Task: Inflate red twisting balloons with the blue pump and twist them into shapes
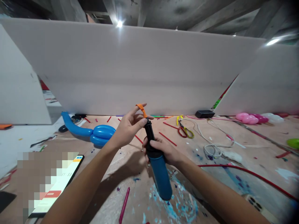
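Above the table, your left hand is pinching the orange balloon at the tip of the pump, your right hand gripping it; you're seemingly fitting them, next needing a snug seal.

This looks like a balloon-twisting workshop set up in a raw, unfinished building. Bare concrete beams and a glaring lamp show high beyond both hands, above a white partition panel standing along the far side of the bench. Blue paint-like stains spatter the bench top below the right hand, which grips a balloon pump with a limp orange balloon at its nozzle. A twisted blue balloon lies just left of the left hand; uninflated red modelling balloons and scissors lie beyond the right hand, and pink balloons farther right.
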{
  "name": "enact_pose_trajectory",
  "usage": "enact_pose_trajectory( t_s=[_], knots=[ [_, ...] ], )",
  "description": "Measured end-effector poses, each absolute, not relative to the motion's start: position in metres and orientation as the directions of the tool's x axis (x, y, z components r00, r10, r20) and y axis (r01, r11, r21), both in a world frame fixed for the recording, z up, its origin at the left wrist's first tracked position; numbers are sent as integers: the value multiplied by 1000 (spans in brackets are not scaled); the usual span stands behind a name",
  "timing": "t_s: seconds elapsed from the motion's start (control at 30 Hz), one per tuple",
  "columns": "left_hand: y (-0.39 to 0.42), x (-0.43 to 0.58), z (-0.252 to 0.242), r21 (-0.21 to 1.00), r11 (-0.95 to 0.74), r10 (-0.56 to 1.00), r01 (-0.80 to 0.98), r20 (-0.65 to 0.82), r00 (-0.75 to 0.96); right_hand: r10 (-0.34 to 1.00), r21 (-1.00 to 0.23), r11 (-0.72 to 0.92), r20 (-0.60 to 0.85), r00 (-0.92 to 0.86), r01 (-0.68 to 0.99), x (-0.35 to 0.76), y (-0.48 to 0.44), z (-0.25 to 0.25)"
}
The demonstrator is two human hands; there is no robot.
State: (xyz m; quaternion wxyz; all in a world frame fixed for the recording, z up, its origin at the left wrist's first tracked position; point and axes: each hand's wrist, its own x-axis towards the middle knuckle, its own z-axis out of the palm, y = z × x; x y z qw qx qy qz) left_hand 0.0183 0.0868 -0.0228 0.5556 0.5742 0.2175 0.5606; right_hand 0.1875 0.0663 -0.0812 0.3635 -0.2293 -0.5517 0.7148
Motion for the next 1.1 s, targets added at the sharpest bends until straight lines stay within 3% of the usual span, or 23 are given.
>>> enact_pose_trajectory(
  t_s=[0.23,0.4,0.7,0.9,1.1],
  knots=[
    [64,12,-8,880,-308,860,-361,420,289,681,-941,-191,76,-728,-277,184,53,-75],
    [64,8,-7,845,-409,851,-344,489,192,573,-902,-296,95,-814,-314,190,55,-77],
    [59,13,-5,838,-451,857,-306,503,112,492,-920,-319,44,-869,-227,189,56,-83],
    [117,10,-11,853,-467,867,-233,494,67,589,-841,-409,52,-806,-353,176,56,-94],
    [205,32,-22,894,-446,895,30,446,25,807,-677,-515,-176,-564,-526,163,54,-102]
  ],
)
